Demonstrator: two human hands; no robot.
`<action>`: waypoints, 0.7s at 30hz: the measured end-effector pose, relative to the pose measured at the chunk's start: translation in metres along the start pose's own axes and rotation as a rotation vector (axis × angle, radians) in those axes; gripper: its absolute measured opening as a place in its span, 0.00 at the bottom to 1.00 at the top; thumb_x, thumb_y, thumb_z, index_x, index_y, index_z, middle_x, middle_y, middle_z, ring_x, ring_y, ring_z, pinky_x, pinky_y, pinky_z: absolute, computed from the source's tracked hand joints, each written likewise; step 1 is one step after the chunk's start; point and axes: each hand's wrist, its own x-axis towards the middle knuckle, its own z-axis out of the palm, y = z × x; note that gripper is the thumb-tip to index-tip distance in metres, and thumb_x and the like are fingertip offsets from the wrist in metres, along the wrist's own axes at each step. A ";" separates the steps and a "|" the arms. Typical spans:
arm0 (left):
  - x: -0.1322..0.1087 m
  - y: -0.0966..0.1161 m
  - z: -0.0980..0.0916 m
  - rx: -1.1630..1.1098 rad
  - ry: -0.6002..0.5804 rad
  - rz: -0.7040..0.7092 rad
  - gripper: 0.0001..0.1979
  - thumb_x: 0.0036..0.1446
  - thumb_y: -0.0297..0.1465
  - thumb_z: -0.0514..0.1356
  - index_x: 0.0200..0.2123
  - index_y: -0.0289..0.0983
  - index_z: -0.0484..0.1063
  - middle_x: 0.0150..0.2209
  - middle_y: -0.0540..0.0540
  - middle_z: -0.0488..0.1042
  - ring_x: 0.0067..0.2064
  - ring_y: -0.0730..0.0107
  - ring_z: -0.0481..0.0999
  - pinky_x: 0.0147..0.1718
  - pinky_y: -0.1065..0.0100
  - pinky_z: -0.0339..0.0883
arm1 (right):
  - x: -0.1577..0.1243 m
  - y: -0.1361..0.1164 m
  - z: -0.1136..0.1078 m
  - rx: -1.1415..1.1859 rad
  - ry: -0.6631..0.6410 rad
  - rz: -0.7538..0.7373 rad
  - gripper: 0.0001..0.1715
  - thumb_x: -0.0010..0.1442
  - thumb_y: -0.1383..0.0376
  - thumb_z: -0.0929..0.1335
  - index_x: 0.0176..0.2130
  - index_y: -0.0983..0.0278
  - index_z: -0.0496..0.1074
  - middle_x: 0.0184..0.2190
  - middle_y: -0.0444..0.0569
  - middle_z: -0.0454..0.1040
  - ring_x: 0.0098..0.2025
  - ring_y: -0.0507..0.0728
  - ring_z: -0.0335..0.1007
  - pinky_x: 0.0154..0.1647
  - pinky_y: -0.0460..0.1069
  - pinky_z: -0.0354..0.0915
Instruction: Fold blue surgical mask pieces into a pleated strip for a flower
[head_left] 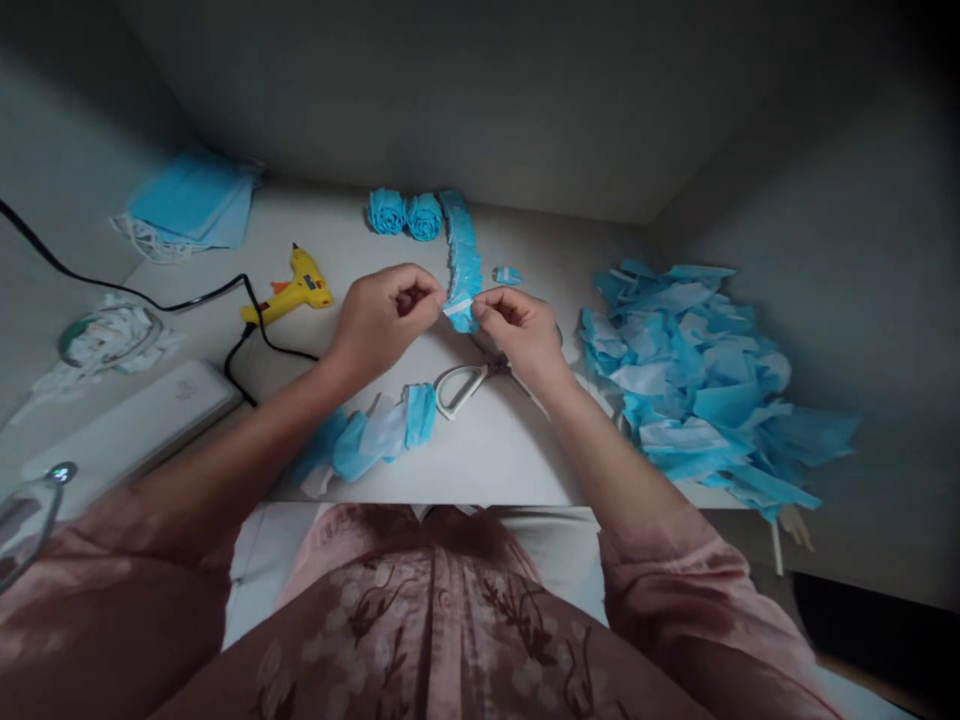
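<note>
Pinch grip: the left hand (pixel 379 315) and right hand (pixel 517 330) each closed tightly on an end of a small blue fabric strip (pixel 459 310), held above the table (pixel 495 450). Folding appeared under way; the next move called for a steady crease. Scissors (pixel 469 383) lay just below, with a glue gun (pixel 296 290) to the left.

L hand (pixel 386 318) & R hand (pixel 519 330) pinch small blue-white strip (pixel 458 308) between fingertips above white table (pixel 495 450), w/ scissors (pixel 469 383) just below, yellow glue gun (pixel 294 290) left, blue scrap pile (pixel 697 380) right.

Yellow glue gun (pixel 296 288), scissors (pixel 463 384) and a blue scrap pile (pixel 697 380) lie about.
</note>
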 end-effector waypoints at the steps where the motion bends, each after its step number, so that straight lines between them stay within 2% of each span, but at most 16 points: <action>1: -0.003 0.003 0.000 0.035 -0.010 0.032 0.07 0.56 0.32 0.61 0.28 0.37 0.76 0.26 0.50 0.74 0.28 0.74 0.67 0.29 0.70 0.61 | 0.000 0.000 0.001 -0.015 0.013 -0.016 0.11 0.55 0.58 0.71 0.30 0.64 0.76 0.24 0.41 0.70 0.26 0.48 0.61 0.30 0.45 0.59; 5: -0.008 0.004 0.005 0.071 -0.074 0.065 0.05 0.55 0.29 0.62 0.28 0.37 0.77 0.25 0.51 0.73 0.27 0.74 0.67 0.30 0.70 0.60 | -0.004 -0.004 0.004 -0.037 0.006 -0.041 0.09 0.55 0.59 0.71 0.31 0.64 0.77 0.24 0.41 0.71 0.26 0.48 0.62 0.32 0.46 0.61; 11: -0.006 -0.009 0.013 -0.057 -0.062 -0.077 0.02 0.54 0.29 0.63 0.32 0.37 0.75 0.23 0.54 0.71 0.25 0.76 0.67 0.27 0.71 0.58 | -0.007 -0.004 0.007 -0.039 -0.032 -0.035 0.10 0.55 0.59 0.72 0.34 0.64 0.79 0.26 0.42 0.74 0.27 0.49 0.65 0.32 0.46 0.63; 18: -0.007 -0.014 0.019 -0.208 -0.018 -0.117 0.08 0.51 0.26 0.64 0.30 0.39 0.66 0.22 0.57 0.68 0.24 0.78 0.67 0.25 0.74 0.59 | -0.008 -0.003 0.009 -0.127 -0.008 -0.078 0.08 0.56 0.61 0.71 0.34 0.64 0.78 0.28 0.43 0.78 0.29 0.50 0.69 0.34 0.47 0.66; 21: -0.007 -0.013 0.017 -0.218 -0.021 -0.102 0.05 0.53 0.28 0.64 0.29 0.38 0.68 0.23 0.55 0.69 0.24 0.78 0.66 0.25 0.74 0.59 | -0.008 -0.003 0.009 -0.154 0.020 -0.079 0.09 0.57 0.61 0.70 0.35 0.64 0.78 0.29 0.44 0.79 0.29 0.50 0.70 0.34 0.47 0.66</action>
